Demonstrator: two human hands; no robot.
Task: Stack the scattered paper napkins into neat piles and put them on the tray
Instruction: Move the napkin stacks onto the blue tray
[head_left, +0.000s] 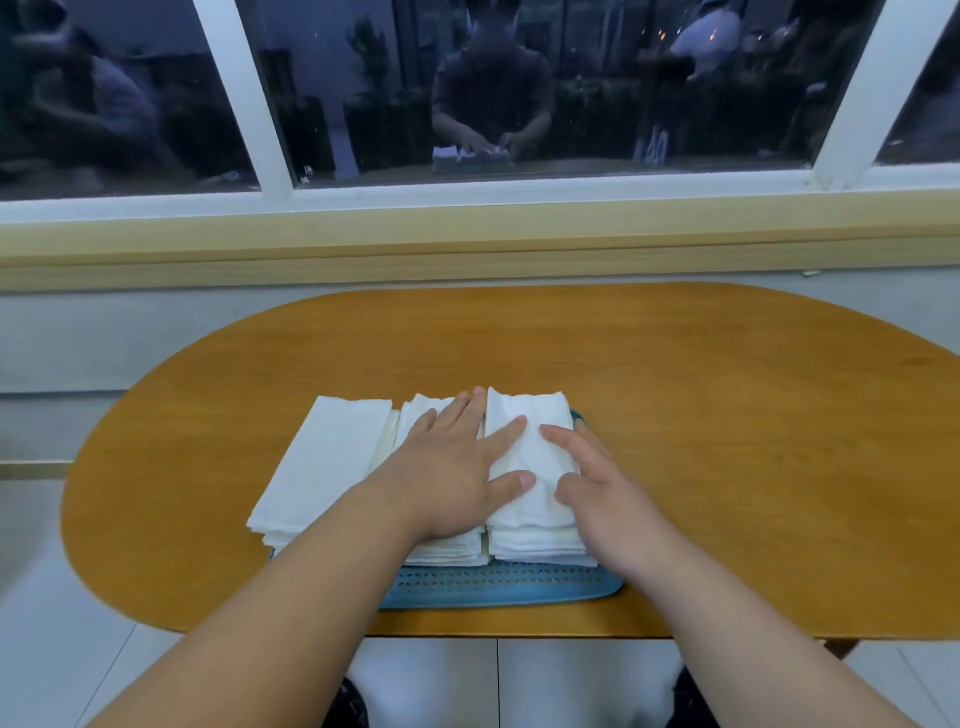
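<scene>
Window (519, 93) behind oval wooden table (727, 441). Blue tray (498, 584) near the front edge carries three white napkin piles side by side: left pile (322, 462), middle pile (447, 552), right pile (524, 410). Left forearm hides the tray's left-front corner. Left hand (457, 467) lies flat on the middle pile, fingers spread, thumb across the right pile. Right hand (597, 488) has straight fingers resting along the right pile's right edge.

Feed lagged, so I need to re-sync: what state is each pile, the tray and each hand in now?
Left pile: stacked on the tray, untouched.
Middle pile: on the tray, pressed under the left hand.
Right pile: on the tray, touched by both hands.
Tray: on the table, carrying all three piles.
Left hand: flat, fingers straight, across middle and right piles.
Right hand: fingers straight, against the right pile's right side.
</scene>
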